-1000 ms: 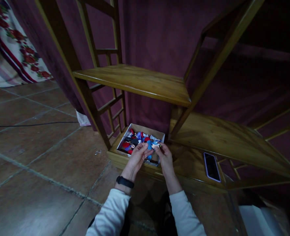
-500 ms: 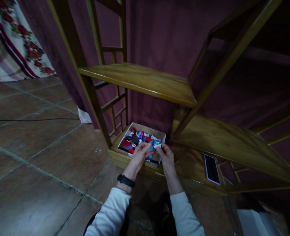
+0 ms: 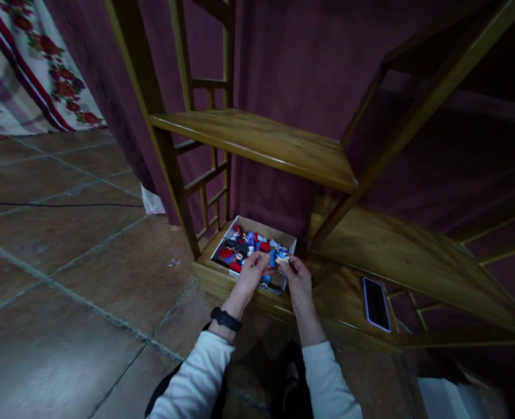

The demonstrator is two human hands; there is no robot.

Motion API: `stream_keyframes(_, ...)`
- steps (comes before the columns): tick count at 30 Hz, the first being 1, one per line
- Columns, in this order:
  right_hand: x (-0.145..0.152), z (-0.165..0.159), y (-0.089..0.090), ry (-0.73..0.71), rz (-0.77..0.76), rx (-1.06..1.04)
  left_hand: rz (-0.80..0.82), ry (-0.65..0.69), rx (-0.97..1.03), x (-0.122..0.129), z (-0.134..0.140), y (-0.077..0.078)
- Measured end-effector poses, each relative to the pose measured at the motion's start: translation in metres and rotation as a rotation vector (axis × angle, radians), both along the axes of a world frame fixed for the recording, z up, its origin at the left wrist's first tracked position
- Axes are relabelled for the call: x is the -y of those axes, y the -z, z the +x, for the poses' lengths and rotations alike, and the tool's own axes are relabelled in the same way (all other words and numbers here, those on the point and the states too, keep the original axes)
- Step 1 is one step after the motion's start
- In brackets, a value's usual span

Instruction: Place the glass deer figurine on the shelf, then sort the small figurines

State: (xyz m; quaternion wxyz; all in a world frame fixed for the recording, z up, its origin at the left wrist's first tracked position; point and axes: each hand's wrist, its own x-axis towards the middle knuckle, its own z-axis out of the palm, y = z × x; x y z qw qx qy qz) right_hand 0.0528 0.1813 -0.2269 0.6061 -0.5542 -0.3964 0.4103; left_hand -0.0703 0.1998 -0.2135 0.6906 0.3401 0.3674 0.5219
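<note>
My left hand (image 3: 254, 272) and my right hand (image 3: 298, 276) meet over the near right part of a shallow open box (image 3: 219, 262). Between their fingertips is a small blue-and-white figurine (image 3: 279, 255), pinched from both sides. Its finer details are too small to make out. Several small trinkets (image 3: 241, 249) in red, blue, black, purple and white lie jumbled in the box under my fingers. My hands hide part of the box's near right side.
The box stands on the low wooden ledge of a shelf unit, with a wooden shelf (image 3: 257, 142) above it. A phone (image 3: 376, 304) lies on the ledge to the right. A dark red curtain (image 3: 279, 64) hangs behind; a black cable (image 3: 60, 205) crosses the tiled floor.
The view has shifted slightly. Both hands keep their grip on the figurine over the box, with hardly any movement of the fingers.
</note>
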Motion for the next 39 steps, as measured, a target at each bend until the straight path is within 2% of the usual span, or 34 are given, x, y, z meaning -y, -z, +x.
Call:
stream_keyframes(11,0.002,-0.001,-0.001,-0.022,0.025,0.001,0.025,-0.014,0.018,0.003,0.000,-0.005)
stream_keyframes(17,0.001,0.000,0.000,0.004,0.051,0.116,-0.006,-0.035,-0.007,0.002,0.001,-0.001)
stream_keyframes(26,-0.002,0.004,0.003,-0.028,0.025,0.142,0.003,-0.019,0.023,0.003,0.003,0.001)
stream_keyframes(34,-0.004,0.006,0.008,-0.029,0.014,0.204,0.013,-0.027,-0.015,0.001,0.004,0.009)
stream_keyframes(39,-0.006,0.005,0.016,0.001,0.015,0.225,0.109,-0.028,-0.084,-0.001,0.008,0.016)
